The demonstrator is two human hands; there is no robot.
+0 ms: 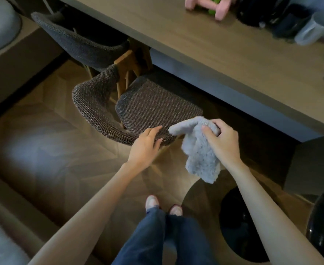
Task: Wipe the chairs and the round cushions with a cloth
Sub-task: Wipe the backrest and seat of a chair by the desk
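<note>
One fluffy pale grey cloth [199,150] hangs bunched from the right hand [224,142], whose fingers [220,125] and thumb are curled round its upper fold. Most of the fabric dangles loose below the knuckles, just off the near corner of the seat. Gathered that way it gives, I'd say, a thick pad to wipe with. Just left of those fingers, one tip of the cloth almost meets the end of the curved backrest of a brown woven chair [153,100] with a padded square seat. The left hand [144,148] rests on that rim end, its fingers [153,131] nearly straight and close together on top, thumb along the outer face, not clenched. It is likely there to steady the chair or draw it out, since the seat beyond the fingertips sits partly under a long wooden table [205,48]. Further past the left fingertips a second, dark grey woven chair [77,43] is tucked deeper under the same table, probably next in line. Far beyond the right knuckles, on the tabletop, lie pink dumbbells [205,4] and a clear plastic jug [310,29]. The cloth is not yet pressed to any surface, and I can't make out a round cushion for certain.
</note>
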